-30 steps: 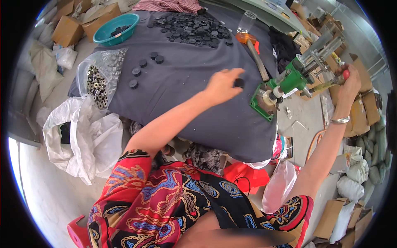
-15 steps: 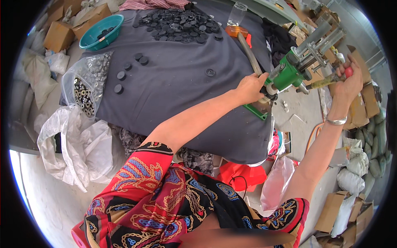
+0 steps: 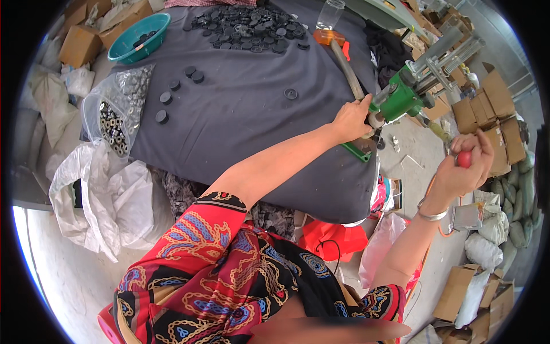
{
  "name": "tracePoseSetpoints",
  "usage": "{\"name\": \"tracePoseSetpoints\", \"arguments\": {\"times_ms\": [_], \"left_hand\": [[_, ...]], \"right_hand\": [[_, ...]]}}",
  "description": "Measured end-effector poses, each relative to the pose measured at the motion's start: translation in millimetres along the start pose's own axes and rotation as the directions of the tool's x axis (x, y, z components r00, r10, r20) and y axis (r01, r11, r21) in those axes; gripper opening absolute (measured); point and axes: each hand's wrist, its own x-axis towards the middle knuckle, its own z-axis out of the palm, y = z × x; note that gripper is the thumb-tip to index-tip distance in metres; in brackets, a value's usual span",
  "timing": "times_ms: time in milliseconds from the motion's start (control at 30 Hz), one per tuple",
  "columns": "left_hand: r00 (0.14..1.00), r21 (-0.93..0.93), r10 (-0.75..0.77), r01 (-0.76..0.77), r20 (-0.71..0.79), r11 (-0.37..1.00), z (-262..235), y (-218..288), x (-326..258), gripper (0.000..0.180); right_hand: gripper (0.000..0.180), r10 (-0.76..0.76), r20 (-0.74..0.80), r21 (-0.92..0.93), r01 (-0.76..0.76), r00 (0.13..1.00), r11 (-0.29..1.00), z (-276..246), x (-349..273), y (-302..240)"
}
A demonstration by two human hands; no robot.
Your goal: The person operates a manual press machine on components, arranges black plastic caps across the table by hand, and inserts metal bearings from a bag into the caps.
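A green hand press [image 3: 399,104] stands at the table's right edge, its base [image 3: 357,152] partly hidden by my left hand. My right hand [image 3: 468,166] is closed around the end of the press lever [image 3: 438,131], with a red ball knob [image 3: 464,159] showing between the fingers. My left hand [image 3: 350,121] is beside the press ram, its index finger reaching toward the green body and the other fingers curled; whatever they hold is hidden. A mallet [image 3: 348,71] with an orange head lies just beyond that hand. One round black cap [image 3: 291,93] lies alone on the grey cloth [image 3: 240,126].
Many black caps [image 3: 252,34] are heaped at the far side, with several more [image 3: 165,98] at left. A teal basin [image 3: 140,40], a clear bag of metal parts [image 3: 117,114] and a white sack [image 3: 97,195] line the left. A glass jar [image 3: 330,14] stands far right. Cardboard boxes [image 3: 487,109] are beyond the press.
My right hand has pulled the lever's knob end down and toward me, and its fingers have closed more around the knob. My left hand stays by the ram, shifted only slightly.
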Motion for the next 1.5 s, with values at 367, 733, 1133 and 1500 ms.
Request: {"name": "tracePoseSetpoints", "arguments": {"times_ms": [367,733,1133,1500], "left_hand": [[0.984,0.075,0.077,-0.065,-0.164,0.995,-110.1,9.3,-54.9,0.049],[0.874,0.739,-0.157,0.476,-0.461,0.478,-314.7,-113.2,-126.7,0.018],[0.964,0.644,-0.053,0.214,-0.260,0.734,-275.1,-105.3,-150.2,0.019],[0.934,0.652,-0.090,0.309,-0.346,0.692,-287.6,-100.7,-156.0,0.022]], "right_hand": [[0.015,-0.125,0.172,-0.192,0.158,0.977,0.969,-29.5,-129.3,11.4],[0.023,0.061,0.106,-0.326,-0.023,0.993,0.945,3.3,11.0,-9.0],[0.026,0.265,0.028,-0.072,-0.263,0.964,0.962,-5.8,101.6,37.3],[0.028,0.326,0.049,-0.021,-0.325,0.944,0.945,-2.2,111.6,42.5]]}}
